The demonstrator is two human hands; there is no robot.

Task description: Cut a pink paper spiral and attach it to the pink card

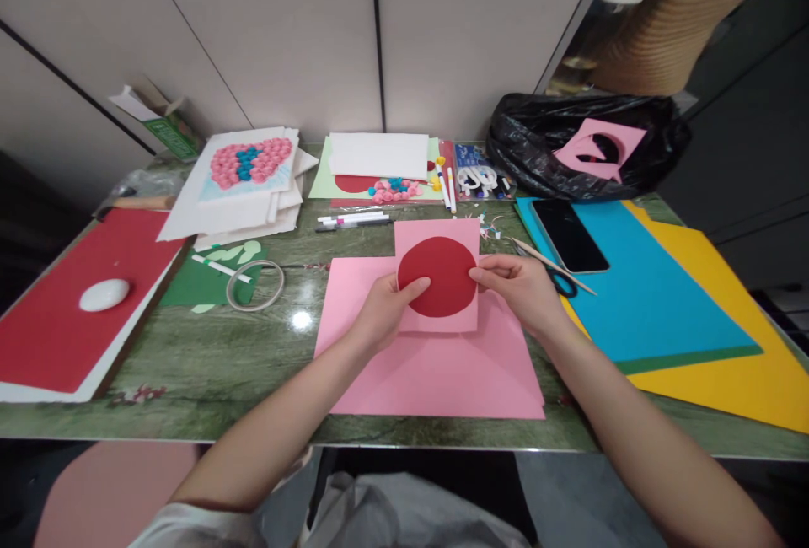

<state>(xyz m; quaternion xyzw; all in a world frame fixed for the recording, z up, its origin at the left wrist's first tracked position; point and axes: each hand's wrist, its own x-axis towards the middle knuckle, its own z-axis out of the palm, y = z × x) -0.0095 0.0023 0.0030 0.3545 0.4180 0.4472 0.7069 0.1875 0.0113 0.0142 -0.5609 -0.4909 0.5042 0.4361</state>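
Both of my hands hold up a pink square of paper (437, 229) with a red paper circle (439, 265) against its front. My left hand (383, 309) grips the left edge, its thumb lying over the red circle. At the right edge, my right hand (522, 285) pinches the sheet between thumb and fingers, close to the circle's rim. The fingers behind the square are hidden. Below it, larger pink sheets (436, 379) lie flat on the green marbled table (265, 379). Just right of my right hand are black-handled scissors (561, 282) and a pencil (549, 260).
A phone (569, 234) rests on blue paper (670, 303) over yellow sheets. Left are a tape roll (255, 287), a white mouse-like object (104, 295) on red paper, and stacked sheets. Pens (354, 219) lie behind. A black bag (524, 143) holds a pink cut-out at the back right.
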